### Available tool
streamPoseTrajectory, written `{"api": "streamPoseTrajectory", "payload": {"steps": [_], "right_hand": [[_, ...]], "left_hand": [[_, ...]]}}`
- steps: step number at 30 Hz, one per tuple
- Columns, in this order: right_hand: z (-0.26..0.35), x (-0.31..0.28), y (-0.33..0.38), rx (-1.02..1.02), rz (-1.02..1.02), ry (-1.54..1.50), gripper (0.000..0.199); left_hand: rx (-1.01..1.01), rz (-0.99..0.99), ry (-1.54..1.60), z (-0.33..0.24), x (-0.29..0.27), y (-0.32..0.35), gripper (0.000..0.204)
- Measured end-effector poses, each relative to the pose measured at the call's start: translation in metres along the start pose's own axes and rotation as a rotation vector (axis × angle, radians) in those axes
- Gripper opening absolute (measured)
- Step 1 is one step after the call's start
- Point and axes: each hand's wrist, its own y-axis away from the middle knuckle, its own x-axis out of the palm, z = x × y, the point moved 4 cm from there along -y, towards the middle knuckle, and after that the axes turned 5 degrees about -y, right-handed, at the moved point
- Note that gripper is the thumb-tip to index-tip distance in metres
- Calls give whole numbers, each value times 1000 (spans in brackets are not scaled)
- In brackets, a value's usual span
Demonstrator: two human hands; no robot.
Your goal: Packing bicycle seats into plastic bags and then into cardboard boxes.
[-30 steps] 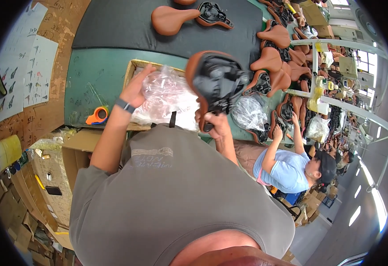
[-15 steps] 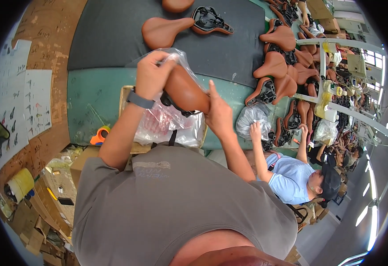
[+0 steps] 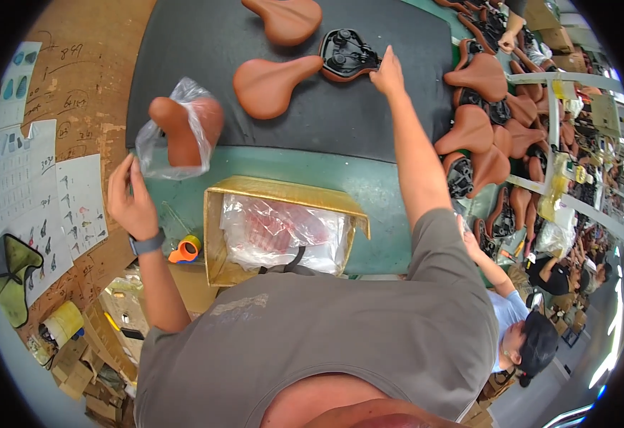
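Observation:
At the left of the bench, a brown bicycle saddle [image 3: 192, 135] sits partly in a clear plastic bag [image 3: 156, 153]. Just below the bag's corner is my left hand [image 3: 132, 200], fingers apart and holding nothing. My right hand [image 3: 390, 73] reaches far forward, thumb and fingers around the nose of an upturned saddle [image 3: 344, 57] whose black underside shows. That saddle still lies on the dark mat. Two more brown saddles, one in the middle [image 3: 269, 85] and one behind it [image 3: 287, 20], lie top up beside it.
A cardboard box [image 3: 215, 235] with clear plastic bags stands before me, an orange tape dispenser [image 3: 185, 250] to its left. Saddles are piled [image 3: 476, 132] at the right, near a co-worker in a blue shirt [image 3: 506, 324]. A marked wooden board [image 3: 83, 78] borders the left.
The bagged saddle has left both hands and is now on the left of the bench. My left hand moved left; my right hand reached forward to the upturned saddle.

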Motion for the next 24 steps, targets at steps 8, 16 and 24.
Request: {"api": "streamPoseTrajectory", "payload": {"steps": [8, 16, 24], "right_hand": [[3, 42, 58, 132, 158, 27, 92], [-57, -16, 447, 583, 325, -160, 105], [-11, -103, 749, 977, 342, -402, 62]], "left_hand": [[63, 740, 323, -59, 122, 218, 23], [389, 1245, -46, -41, 233, 437, 28], [263, 1096, 317, -10, 195, 445, 18]]}}
